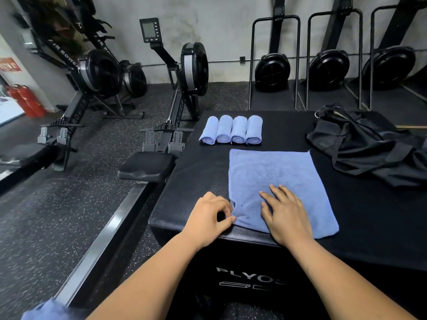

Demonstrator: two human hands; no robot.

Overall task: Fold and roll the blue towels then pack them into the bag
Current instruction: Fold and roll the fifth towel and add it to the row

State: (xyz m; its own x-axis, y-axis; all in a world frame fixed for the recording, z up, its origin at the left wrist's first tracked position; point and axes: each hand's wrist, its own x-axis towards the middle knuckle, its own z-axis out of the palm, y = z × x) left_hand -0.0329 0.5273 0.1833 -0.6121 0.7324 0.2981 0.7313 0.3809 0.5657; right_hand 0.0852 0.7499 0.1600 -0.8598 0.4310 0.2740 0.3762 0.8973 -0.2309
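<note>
A flat towel is lying spread open, one layer thick by the look of it, with its near edge sitting along the front edge of a black plyo box. The left hand is curling in at the towel's near-left corner, thumb and fingertips closing on the cloth in a pinch; the corner is puckering there. The right hand is lying palm down on the towel's near half, fingers straight and spread, gripping nothing. It is probably pinning the cloth so it is not sliding while the corner is being lifted, which suggests the first fold is only now beginning.

Just beyond the towel's far edge, four rolled towels are sitting side by side, touching, with their spiral ends facing the towel. They are likely being kept in a row so they can be gathered together for packing. Off the towel's far-right corner, the bag is slumping in loose black folds; nothing blue is showing inside it, so packing seems not yet begun.

Well to the towel's near left, at the frame's bottom corner, a blurred blue cloth is showing, possibly more towels. Beyond and left of the towel, rowing machines are standing on the speckled floor.
</note>
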